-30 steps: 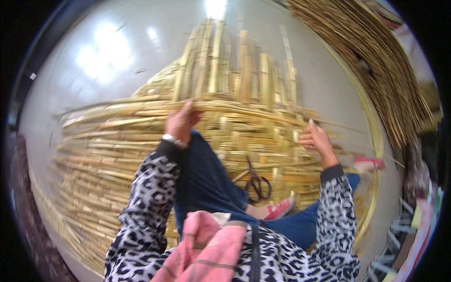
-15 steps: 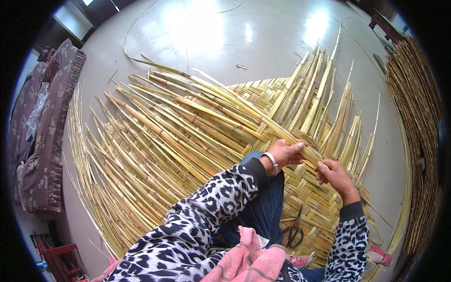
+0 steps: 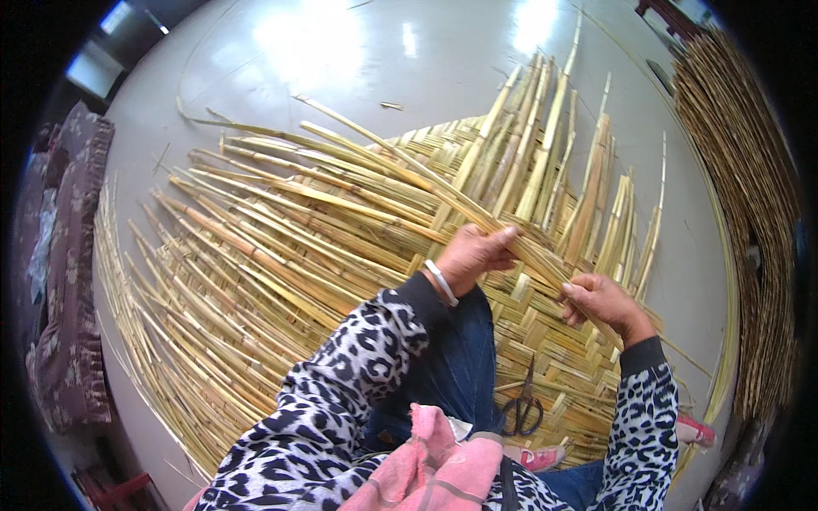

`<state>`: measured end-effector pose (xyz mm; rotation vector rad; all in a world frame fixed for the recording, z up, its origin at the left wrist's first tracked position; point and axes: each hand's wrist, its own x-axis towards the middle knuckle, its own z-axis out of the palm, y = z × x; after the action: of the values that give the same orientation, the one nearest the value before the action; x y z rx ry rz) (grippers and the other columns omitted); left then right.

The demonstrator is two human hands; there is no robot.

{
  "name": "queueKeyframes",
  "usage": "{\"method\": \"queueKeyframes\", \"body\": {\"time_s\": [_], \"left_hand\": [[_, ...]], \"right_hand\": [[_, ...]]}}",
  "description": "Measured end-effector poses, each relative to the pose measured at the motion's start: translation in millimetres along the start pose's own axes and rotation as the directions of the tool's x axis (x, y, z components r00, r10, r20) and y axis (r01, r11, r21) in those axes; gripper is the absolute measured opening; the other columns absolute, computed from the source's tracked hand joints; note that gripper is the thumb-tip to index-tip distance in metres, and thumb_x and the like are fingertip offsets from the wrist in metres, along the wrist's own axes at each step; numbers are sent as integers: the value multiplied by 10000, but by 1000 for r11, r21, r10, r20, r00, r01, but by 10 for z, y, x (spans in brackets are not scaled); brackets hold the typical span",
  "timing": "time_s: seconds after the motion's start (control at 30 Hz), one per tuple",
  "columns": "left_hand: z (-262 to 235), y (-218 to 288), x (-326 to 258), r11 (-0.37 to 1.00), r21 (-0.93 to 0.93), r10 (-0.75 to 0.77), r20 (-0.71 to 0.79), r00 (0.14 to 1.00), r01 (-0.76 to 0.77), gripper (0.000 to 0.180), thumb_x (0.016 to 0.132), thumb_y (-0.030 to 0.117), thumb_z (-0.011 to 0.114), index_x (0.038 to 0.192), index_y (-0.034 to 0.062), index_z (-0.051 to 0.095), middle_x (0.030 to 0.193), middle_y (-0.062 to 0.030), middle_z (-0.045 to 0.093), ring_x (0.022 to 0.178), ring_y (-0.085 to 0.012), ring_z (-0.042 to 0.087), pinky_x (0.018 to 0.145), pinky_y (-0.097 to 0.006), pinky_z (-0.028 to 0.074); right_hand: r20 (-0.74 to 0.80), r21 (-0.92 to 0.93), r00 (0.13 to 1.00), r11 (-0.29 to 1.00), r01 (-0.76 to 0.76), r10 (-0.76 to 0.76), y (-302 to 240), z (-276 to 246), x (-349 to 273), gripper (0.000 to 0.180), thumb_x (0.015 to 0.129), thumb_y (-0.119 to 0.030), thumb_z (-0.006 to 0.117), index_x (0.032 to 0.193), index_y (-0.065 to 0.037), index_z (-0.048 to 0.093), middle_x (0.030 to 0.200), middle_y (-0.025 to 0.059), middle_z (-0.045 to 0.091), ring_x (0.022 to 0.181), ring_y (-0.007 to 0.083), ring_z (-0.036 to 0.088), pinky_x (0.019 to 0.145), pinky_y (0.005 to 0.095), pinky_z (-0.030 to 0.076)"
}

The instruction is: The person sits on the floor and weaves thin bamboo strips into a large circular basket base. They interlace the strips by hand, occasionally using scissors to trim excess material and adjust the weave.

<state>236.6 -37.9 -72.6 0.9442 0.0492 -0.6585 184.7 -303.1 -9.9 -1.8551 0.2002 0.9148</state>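
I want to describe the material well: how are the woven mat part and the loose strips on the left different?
The woven mat part has strips crossed into a tight flat pattern; the loose strips lie unwoven, fanned out side by side. The mat part lies between the person's leg and right hand; the loose strips spread left beyond the left hand. Both are the same pale yellow flat material.
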Motion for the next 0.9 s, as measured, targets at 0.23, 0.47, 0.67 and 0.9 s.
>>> {"method": "queueKeyframes", "body": {"time_s": [0.23, 0.47, 0.67, 0.9], "left_hand": [[-326, 206, 246, 988, 92, 134, -120, 984, -123, 289, 950, 255, 640, 1134, 33, 669, 950, -56, 685, 811, -159, 666, 770, -314, 572], [-731, 657, 954, 908, 404, 188, -151, 971, -113, 535, 912, 423, 671, 1210, -15, 598, 1085, -129, 672, 1039, -194, 649, 860, -339, 533], [-976, 820, 1544, 448, 883, 232, -266, 936, 140, 634, 885, 451, 691, 1178, -102, 589, 1024, -159, 644, 966, -213, 633, 807, -374, 543], [-874, 957, 1689, 532, 785, -67, -335, 940, 317, 609, 796, 529, 755, 984, -44, 667, 811, -88, 635, 665, -171, 617, 589, -315, 527]], "right_hand": [[-42, -157, 993, 982, 106, -114, 146, -141, 47, 218, 975, -212, 580, 910, -6, 612, 794, 63, 677, 700, 146, 683, 643, 277, 562], [-511, -264, 796, 941, 212, -323, 135, -208, 540, 203, 984, -141, 550, 1084, 1, 654, 765, 66, 677, 645, 127, 673, 584, 268, 561], [-733, 215, 674, 907, 361, -94, 86, -196, 879, 197, 1000, -129, 526, 1107, -1, 632, 808, 69, 682, 655, 112, 676, 547, 222, 550], [-672, 487, 734, 689, 537, -97, -84, 117, 1270, 199, 1006, -153, 525, 1102, 13, 574, 905, 125, 676, 764, 173, 696, 643, 262, 596]]}}
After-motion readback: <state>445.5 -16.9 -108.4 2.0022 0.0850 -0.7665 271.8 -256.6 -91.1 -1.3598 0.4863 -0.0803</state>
